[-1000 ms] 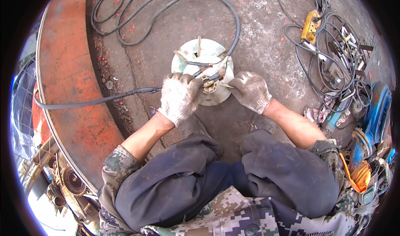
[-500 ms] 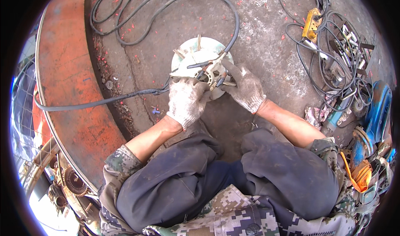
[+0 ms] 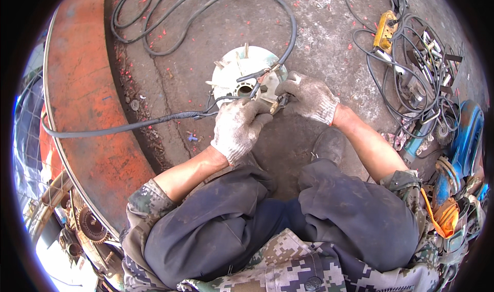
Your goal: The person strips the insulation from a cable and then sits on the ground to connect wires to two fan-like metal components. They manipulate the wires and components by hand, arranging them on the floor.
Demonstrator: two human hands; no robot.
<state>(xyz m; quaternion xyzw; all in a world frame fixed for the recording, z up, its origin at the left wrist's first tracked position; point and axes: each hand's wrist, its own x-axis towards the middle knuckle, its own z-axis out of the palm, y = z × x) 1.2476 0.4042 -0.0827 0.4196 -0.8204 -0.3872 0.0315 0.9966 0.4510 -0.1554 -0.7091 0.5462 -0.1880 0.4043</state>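
Observation:
A pale green-white round housing (image 3: 226, 75) with stubby prongs around its rim sits on the ground in front of me. Near its lower side is a ring-shaped opening (image 3: 245, 89), with dark-sleeved wires (image 3: 251, 77) crossing close by. My left hand (image 3: 238, 127), in a dirty white knit glove, is closed at the housing's near edge, fingertips by brownish wire ends (image 3: 276, 105). What it holds is hidden. From the other side my right hand (image 3: 310, 97), gloved too, pinches at those wire ends with thumb and fingers curled.
One thick black cable (image 3: 292, 29) loops away over the ground; another cable (image 3: 118, 131) crosses the curved orange-red metal band (image 3: 85, 81) at left. On the right lie a yellow power strip (image 3: 385, 32), tangled cords and tools, and blue equipment (image 3: 467, 132). Rusty machine parts (image 3: 92, 225) stand lower left.
My right hand has drawn back slightly to the right. My left hand has shifted a little right and nearer to me. The wires have moved, baring more of the housing and its round opening.

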